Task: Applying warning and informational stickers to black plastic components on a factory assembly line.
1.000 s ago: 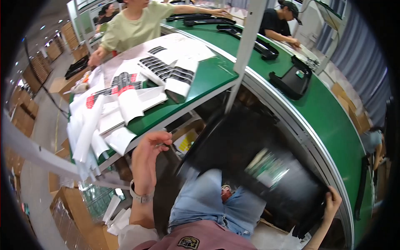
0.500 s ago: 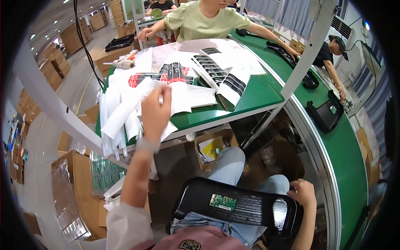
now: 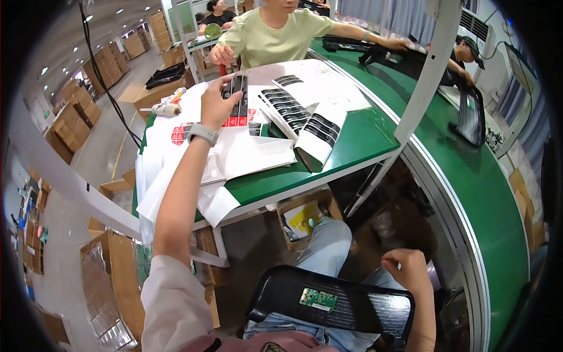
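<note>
Out over the table, my left hand (image 3: 219,104) pinches the side of a label sheet (image 3: 239,104) with black labels and a red lower band; its thumb lies across the labels. A black plastic panel (image 3: 358,314), shallow and tray-like, rests across my lap. On it lies a small green circuit board (image 3: 318,299). My right hand (image 3: 409,268) is raised beside the panel's right end, its fingers curled in with nothing visible in them. More black label sheets (image 3: 284,110) lie to the right of my left hand, and white backing paper (image 3: 252,155) spreads below it.
A green table (image 3: 366,138) stands ahead, with a white roll (image 3: 166,110) at its left. A white frame post (image 3: 410,94) rises beside the green conveyor (image 3: 434,138). Co-workers handle black panels (image 3: 469,120) there. Cardboard boxes (image 3: 126,276) stand lower left.
My left hand has reached farther forward and taken hold of the label sheet, which has shifted away from me. My right hand has come off the panel's edge and its fingers have curled.
</note>
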`<action>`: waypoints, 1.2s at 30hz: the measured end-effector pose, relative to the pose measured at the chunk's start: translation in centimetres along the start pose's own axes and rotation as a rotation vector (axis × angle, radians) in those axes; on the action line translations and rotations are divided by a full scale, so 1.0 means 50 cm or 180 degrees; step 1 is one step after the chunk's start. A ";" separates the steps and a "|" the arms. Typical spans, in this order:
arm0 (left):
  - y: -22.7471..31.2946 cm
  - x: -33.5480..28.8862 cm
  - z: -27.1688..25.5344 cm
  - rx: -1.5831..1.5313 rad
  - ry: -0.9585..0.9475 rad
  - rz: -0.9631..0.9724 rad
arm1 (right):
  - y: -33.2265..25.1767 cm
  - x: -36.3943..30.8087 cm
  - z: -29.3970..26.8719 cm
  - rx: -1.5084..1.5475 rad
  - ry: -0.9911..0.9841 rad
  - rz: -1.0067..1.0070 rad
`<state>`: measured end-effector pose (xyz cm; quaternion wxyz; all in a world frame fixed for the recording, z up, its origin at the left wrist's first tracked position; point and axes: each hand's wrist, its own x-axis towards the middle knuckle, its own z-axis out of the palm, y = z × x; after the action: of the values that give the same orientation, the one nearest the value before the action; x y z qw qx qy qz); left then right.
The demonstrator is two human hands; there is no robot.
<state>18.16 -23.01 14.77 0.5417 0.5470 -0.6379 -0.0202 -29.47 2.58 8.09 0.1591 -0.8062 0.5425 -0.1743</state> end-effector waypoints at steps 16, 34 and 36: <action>0.488 -0.270 -0.027 -0.0442 -0.1806 0.1909 | -0.201 0.145 -0.093 0.1151 0.2075 -0.1676; 0.221 -0.143 0.057 -0.0227 -0.1212 0.0291 | -0.101 0.062 -0.059 0.0111 0.3174 -0.1200; 0.103 -0.064 0.047 -0.0511 -0.1142 -0.1054 | -0.050 0.021 -0.046 0.0597 0.2983 -0.0406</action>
<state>12.41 -19.96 14.84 0.4508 0.5869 -0.6219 -0.2558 -28.09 2.37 11.38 -0.0415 -0.6547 0.4872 -0.5765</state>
